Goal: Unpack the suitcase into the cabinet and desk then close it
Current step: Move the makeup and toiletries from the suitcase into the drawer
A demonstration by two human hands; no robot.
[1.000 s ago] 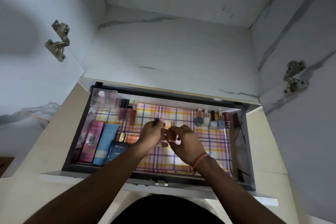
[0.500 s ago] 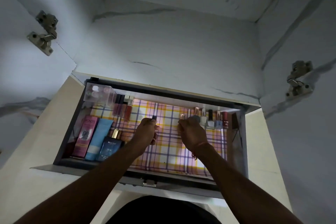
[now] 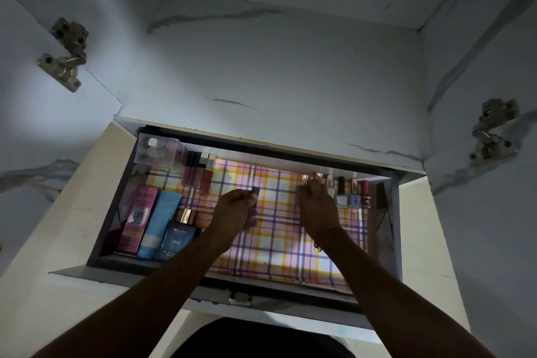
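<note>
Both forearms reach over the front of the open drawer [image 3: 395, 221], which is lined with plaid paper [image 3: 279, 241]. The left hand [image 3: 235, 212] curls round a small dark bottle [image 3: 255, 191] whose cap pokes out past its fingertips. Left of that hand lie a blue perfume box [image 3: 178, 238], a blue tube [image 3: 159, 221] and a pink box [image 3: 139, 215], side by side. The right hand [image 3: 316, 206] has its fingers bent down on a copper-capped bottle [image 3: 304, 179] at the drawer's back. Just right of this hand stands a row of polish bottles [image 3: 347, 192]. Beyond the left hand lie lip glosses [image 3: 197, 173] and a clear case [image 3: 159, 151] in the far left corner.
</note>
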